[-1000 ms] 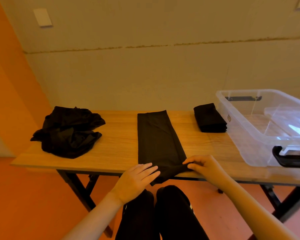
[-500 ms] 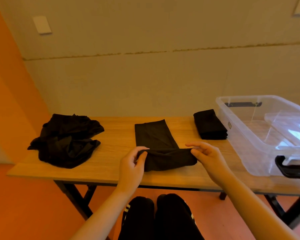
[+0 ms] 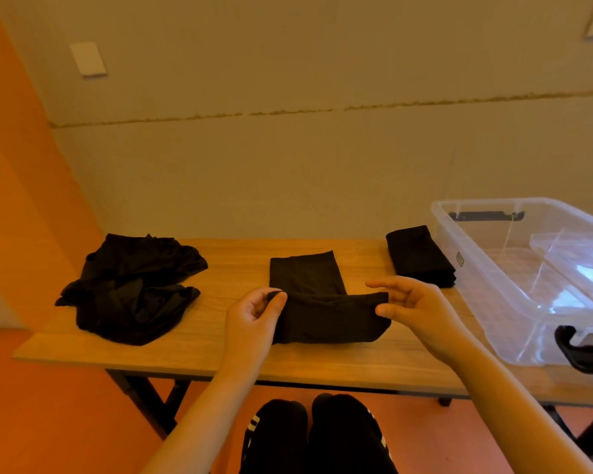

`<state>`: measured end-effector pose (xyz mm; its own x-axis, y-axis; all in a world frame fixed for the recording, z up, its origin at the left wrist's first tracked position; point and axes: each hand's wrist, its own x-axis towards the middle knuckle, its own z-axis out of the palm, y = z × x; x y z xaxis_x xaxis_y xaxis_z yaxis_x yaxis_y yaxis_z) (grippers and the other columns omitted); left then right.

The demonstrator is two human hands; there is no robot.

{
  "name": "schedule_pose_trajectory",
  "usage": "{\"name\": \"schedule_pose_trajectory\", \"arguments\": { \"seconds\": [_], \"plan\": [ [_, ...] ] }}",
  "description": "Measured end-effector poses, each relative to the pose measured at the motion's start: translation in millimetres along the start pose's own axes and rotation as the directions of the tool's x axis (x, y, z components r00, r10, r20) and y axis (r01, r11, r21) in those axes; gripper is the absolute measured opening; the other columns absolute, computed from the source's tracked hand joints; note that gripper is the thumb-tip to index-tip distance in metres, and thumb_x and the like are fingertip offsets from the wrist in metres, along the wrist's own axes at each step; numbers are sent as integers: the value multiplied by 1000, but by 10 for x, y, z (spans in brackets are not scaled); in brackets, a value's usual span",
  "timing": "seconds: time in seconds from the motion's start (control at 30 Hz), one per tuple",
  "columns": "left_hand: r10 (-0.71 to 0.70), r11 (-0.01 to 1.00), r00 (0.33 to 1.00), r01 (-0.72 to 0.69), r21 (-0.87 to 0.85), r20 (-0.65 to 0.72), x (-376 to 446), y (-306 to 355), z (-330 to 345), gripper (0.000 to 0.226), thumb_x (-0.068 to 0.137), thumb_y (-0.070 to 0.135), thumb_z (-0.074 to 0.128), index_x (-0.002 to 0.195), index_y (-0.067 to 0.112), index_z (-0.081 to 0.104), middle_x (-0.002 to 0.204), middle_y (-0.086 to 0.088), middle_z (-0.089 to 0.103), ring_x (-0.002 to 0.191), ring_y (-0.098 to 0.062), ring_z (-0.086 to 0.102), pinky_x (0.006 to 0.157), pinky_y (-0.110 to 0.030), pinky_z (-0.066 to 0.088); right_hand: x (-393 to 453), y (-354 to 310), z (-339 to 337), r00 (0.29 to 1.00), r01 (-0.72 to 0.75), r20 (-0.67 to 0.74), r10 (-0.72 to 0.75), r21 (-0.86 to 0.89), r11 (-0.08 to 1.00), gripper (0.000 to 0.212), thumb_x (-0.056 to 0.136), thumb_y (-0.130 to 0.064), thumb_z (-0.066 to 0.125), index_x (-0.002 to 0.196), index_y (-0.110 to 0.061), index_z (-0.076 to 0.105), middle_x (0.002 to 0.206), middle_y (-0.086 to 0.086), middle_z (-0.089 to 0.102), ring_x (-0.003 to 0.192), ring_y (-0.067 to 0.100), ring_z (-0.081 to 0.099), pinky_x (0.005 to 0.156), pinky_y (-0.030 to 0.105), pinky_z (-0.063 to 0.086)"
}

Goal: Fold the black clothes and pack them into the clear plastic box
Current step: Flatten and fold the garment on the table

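A: What is the person holding over the long wooden table (image 3: 220, 350)?

B: The left hand (image 3: 254, 316) and right hand (image 3: 415, 309) are pinching the two corners of a half-folded black cloth strip (image 3: 322, 309).

A: And around it?

B: A crumpled heap of black clothes (image 3: 131, 289) is lying left, a folded black stack (image 3: 418, 256) is sitting just beside the clear plastic box (image 3: 514, 302).

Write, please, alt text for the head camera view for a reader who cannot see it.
A person's left hand and right hand pinch the two corners of a black garment, half folded on a wooden table. A crumpled black pile lies left, a folded black stack lies right, beside a clear plastic box that holds no clothes.
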<state>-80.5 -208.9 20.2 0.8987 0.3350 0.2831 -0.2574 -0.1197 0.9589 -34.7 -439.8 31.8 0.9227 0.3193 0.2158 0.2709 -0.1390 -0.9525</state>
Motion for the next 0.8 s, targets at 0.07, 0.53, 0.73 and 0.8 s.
{"name": "schedule_pose_trajectory", "arguments": {
  "seconds": [0.07,0.53,0.73,0.8],
  "plan": [
    [-40,997,999,40,-72,13,-3,32,-10,14,90,13,56,83,19,67,75,8,72,78,-8,68,66,-21,57,24,-26,-8,1000,-8,-16,8,12,1000,33,83,5,57,95,-26,64,82,-7,73,86,4,67,75,15,53],
    [-54,990,998,59,130,-45,877,-270,10,15,92,17,56,84,26,64,84,5,67,79,-4,65,69,-21,55,1014,78,167,993,-89,-74,87,-21,996,23,89,-4,53,87,-24,63,82,-5,68,71,-3,66,58,13,52],
    [-133,920,991,123,371,1,1735,-860,104,18,92,18,56,81,31,58,84,8,61,82,-7,58,69,-20,48,1942,673,270,981,-165,-143,131,-260,951,14,87,-11,61,97,-18,67,85,-9,63,81,4,61,66,15,49],
    [-168,864,986,146,482,2,1854,-1096,106,16,92,17,57,82,29,57,83,12,58,80,-5,56,68,-17,46,2080,960,340,974,-219,-135,182,-359,907,16,88,-14,61,103,-17,66,88,-11,60,82,0,55,71,15,47]
  ]
}}
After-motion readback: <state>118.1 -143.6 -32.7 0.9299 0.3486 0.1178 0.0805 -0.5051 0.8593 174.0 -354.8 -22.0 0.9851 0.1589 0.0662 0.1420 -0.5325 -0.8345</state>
